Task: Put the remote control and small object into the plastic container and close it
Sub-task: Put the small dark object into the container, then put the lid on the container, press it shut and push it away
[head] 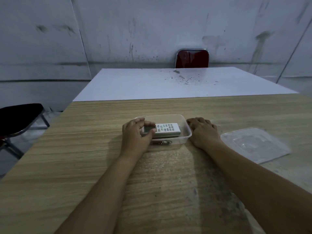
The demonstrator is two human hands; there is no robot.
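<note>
**Remote going into a clear container, lid off to the side**

Seen from above and behind two bare forearms reaching across a wood-grain table (pixel 84 166). At centre, a clear rectangular plastic container (pixel 186 138), open on top. Inside it, a white air-conditioner remote control (pixel 167 129), lying lengthwise left to right, button side up, display end to the left. Left hand (pixel 135 137) at the container's left end, fingers curled around the remote's display end, thumb on the near edge and fingertips over the far edge, pinching it. Right hand (pixel 203 130) palm down just outside the container's right end, fingers together and bent against the wall. Small reddish-and-metal object (pixel 161 142) along the container's near side, seen through the plastic; cannot tell whether inside or just beside it. Clear lid (pixel 255 144) flat on the table, well to the right, apart from the container. Beyond, a white table (pixel 152 83), a red chair (pixel 192 58) at its far edge, and a black chair (pixel 18 117) at far left.
</note>
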